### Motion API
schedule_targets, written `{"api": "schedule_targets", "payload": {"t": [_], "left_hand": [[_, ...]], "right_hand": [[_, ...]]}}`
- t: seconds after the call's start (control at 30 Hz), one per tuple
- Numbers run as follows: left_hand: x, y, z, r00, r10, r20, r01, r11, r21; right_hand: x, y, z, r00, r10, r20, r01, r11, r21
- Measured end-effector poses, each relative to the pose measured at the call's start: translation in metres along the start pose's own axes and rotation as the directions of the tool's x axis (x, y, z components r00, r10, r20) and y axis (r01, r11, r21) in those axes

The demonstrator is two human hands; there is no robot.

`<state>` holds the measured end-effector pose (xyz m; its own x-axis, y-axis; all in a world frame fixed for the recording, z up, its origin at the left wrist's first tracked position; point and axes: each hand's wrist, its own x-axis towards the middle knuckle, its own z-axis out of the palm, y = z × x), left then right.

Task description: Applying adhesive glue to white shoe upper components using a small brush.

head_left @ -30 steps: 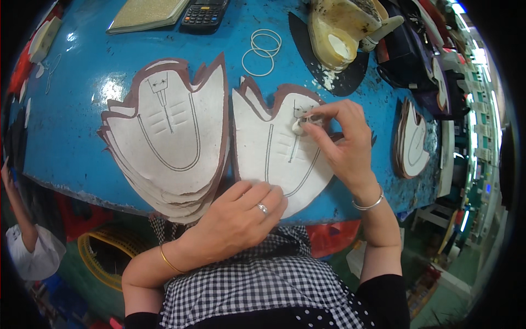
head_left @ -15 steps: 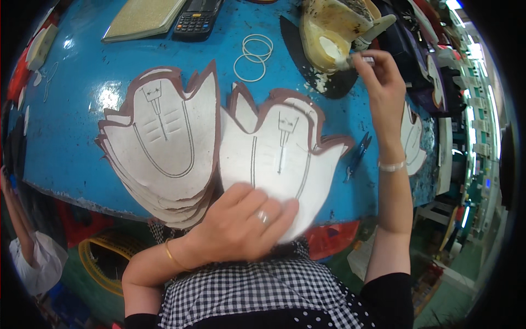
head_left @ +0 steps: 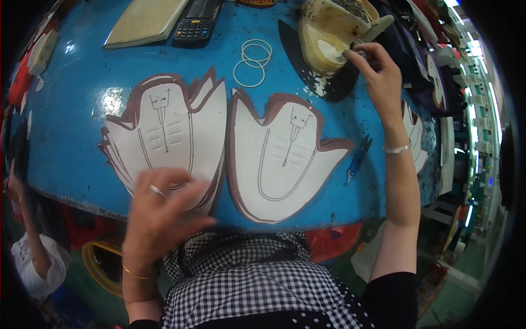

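Note:
Two stacks of white cut pieces with brown edges and stitched-looking lines, shaped like shoe uppers, lie side by side. My left hand [head_left: 161, 214], slightly blurred, is over the near end of the left stack [head_left: 164, 123], thumb and fingers apart. Whether it touches the top piece I cannot tell. The right stack [head_left: 287, 175] lies with no hand on it. My right hand [head_left: 379, 74] is beside a stained, cream-coloured tub [head_left: 323, 46] with white paste in its mouth. Its thumb and forefinger are pinched together; what they hold is hidden.
Three pale rings [head_left: 252, 63] lie beyond the stacks. A handheld keypad device [head_left: 194, 27] and a gold-covered book [head_left: 143, 22] are at the far left. Small blue-handled snippers [head_left: 357, 162] lie right of the stacks. A dark mat [head_left: 334, 88] with white crumbs sits under the tub.
My left hand has left the right stack and moved left over the left stack, its fingers spreading. My right hand stays by the tub, shifted slightly.

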<state>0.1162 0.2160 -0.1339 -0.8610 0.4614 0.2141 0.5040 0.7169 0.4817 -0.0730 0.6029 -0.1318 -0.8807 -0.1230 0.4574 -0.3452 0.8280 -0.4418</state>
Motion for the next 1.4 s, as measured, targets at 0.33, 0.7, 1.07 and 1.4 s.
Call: {"api": "schedule_targets", "payload": {"t": [0.33,0.7,1.07,1.4], "left_hand": [[0.01,0.037,0.067,0.95,0.308,0.056,-0.304,0.95,-0.075],[0.022,0.047,0.057,0.932,0.34,0.123,-0.342,0.94,-0.009],[0.034,0.042,0.035,0.937,0.279,0.212,-0.224,0.941,-0.252],[0.034,0.057,0.061,0.888,0.444,-0.12,-0.448,0.894,-0.005]], "right_hand": [[-0.104,-0.107,-0.004,0.912,0.041,0.407,-0.177,0.937,0.303],[-0.104,-0.095,0.01,0.971,-0.178,0.161,0.169,0.983,0.067],[-0.118,-0.094,-0.02,0.955,0.197,0.223,-0.285,0.826,0.486],[-0.123,-0.088,-0.018,0.968,0.243,0.057,-0.224,0.742,0.631]]}}
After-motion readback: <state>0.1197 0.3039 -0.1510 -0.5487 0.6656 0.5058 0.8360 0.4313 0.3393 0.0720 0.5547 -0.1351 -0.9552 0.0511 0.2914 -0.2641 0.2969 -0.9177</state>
